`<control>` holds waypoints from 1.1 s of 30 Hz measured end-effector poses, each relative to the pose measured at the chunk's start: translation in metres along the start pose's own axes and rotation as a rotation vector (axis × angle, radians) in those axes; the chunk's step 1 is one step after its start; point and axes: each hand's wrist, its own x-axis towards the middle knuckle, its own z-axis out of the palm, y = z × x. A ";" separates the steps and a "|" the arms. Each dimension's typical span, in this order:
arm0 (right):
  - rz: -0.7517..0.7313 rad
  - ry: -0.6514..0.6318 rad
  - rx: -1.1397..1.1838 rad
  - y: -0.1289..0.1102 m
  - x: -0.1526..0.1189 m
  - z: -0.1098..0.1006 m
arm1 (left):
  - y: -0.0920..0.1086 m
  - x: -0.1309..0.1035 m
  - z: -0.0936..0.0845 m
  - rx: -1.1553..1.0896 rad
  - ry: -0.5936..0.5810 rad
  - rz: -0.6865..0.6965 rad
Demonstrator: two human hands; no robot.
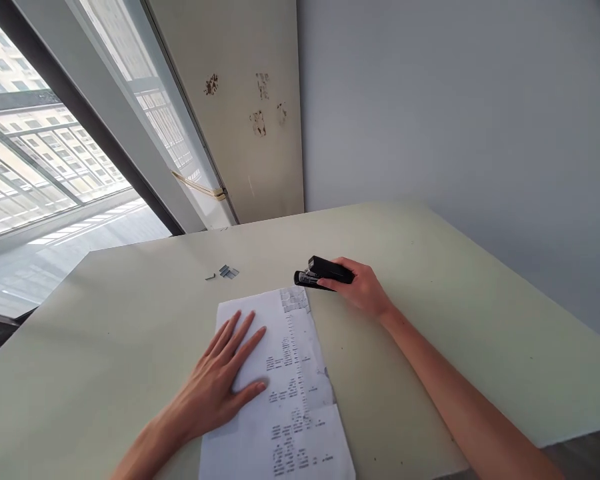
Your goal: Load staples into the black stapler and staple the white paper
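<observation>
Printed paper (275, 373) lies on the table, its far edge pointing away from me. My left hand (225, 373) rests flat on its left part, fingers spread. Just past the far right corner of the paper, my right hand (363, 287) grips a black stapler (325, 272) by its rear, thumb on the near side. The stapler's jaws point left and stand apart at the front. Its front end is close to the paper's corner; whether they touch I cannot tell. Strips of staples (229, 271) lie beyond the paper to the left, with a smaller piece (210, 277) beside them.
A pale table (430, 360) spreads beneath everything. Behind it stand a grey wall (455, 120) on the right and a cream panel (245, 153) with brown stains. Glass windows (40, 147) with a dark frame are on the left.
</observation>
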 end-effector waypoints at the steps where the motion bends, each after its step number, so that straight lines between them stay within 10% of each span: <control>1: 0.002 0.025 0.009 -0.001 0.001 -0.001 | 0.008 0.016 0.003 -0.008 -0.004 0.008; 11: -0.025 0.213 0.032 -0.009 0.004 -0.013 | 0.077 0.190 0.042 -0.160 0.153 0.067; 17: -0.030 0.209 0.067 -0.007 0.005 -0.011 | 0.109 0.249 0.068 -0.272 0.158 0.149; 22: -0.051 0.238 0.056 -0.010 0.004 -0.008 | 0.110 0.247 0.065 -0.304 0.165 0.211; 33: -0.055 0.280 0.035 -0.013 0.000 -0.001 | 0.082 0.149 0.028 -0.265 0.010 0.361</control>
